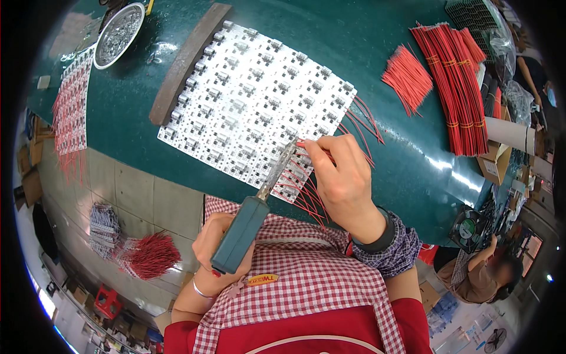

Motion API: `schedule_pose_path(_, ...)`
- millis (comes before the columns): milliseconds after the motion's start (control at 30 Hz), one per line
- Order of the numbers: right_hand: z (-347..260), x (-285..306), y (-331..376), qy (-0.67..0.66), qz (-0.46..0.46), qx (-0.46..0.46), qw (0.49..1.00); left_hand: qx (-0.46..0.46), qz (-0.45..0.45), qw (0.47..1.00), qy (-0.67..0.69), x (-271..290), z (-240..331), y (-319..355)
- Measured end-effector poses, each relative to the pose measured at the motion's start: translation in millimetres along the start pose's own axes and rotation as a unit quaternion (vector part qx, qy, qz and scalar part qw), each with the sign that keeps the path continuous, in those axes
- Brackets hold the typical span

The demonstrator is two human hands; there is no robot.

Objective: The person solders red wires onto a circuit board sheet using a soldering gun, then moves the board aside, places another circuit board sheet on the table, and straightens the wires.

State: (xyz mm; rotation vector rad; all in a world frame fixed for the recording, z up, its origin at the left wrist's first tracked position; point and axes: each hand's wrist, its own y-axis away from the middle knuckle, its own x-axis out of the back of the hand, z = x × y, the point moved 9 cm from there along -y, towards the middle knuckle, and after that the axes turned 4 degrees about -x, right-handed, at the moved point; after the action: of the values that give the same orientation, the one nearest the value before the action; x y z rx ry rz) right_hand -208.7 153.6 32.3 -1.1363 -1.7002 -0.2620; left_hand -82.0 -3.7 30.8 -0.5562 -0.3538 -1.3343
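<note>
My left hand [221,245] is wrapped round the green handle of a soldering iron [240,231]. The iron's long metal barrel slants up and to the right across a white panel of circuit boards [236,100], its tip close to my right fingertips. The panel carries rows of small metal-cased parts and lies flat on the green table. My right hand [345,180] pinches a thin red wire [302,143] against the panel by the tip. Several red wires [306,200] trail off the panel's right and near edges, partly hidden under my right hand.
A dark bar [187,65] lies along the panel's left edge. Left are a bowl of small metal parts [119,36] and another wired panel [73,106]. Right lie a loose red wire pile [407,79] and tied bundles [451,88]. A person [486,268] sits at the far right.
</note>
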Motion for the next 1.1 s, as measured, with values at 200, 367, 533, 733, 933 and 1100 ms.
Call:
schedule_pose_path(200, 0, 1, 0, -0.003, -0.006, -0.003, 1.0, -0.037, -0.009, 0.999, -0.028, 9, 11, 0)
schedule_pose_path(367, 0, 2, -1, -0.006, -0.001, -0.003, 1.0, -0.012, -0.008, 1.0, -0.025, 10, 9, 1)
schedule_pose_path(533, 0, 11, -1, 0.0, 0.026, 0.009, 1.0, -0.012, -0.019, 0.999, -0.025, 5, 7, -2)
schedule_pose_path(733, 9, 8, -4, -0.02, 0.042, 0.003, 0.999, -0.008, -0.015, 1.0, -0.02, 3, 5, -8)
schedule_pose_path(933, 14, 1, -2, -0.023, 0.023, -0.008, 0.999, 0.017, -0.027, 0.999, -0.001, -2, 3, -17)
schedule_pose_path(1100, 14, 1, -4, -0.021, 0.017, -0.01, 1.0, 0.012, -0.03, 0.999, 0.0, -5, 2, -22)
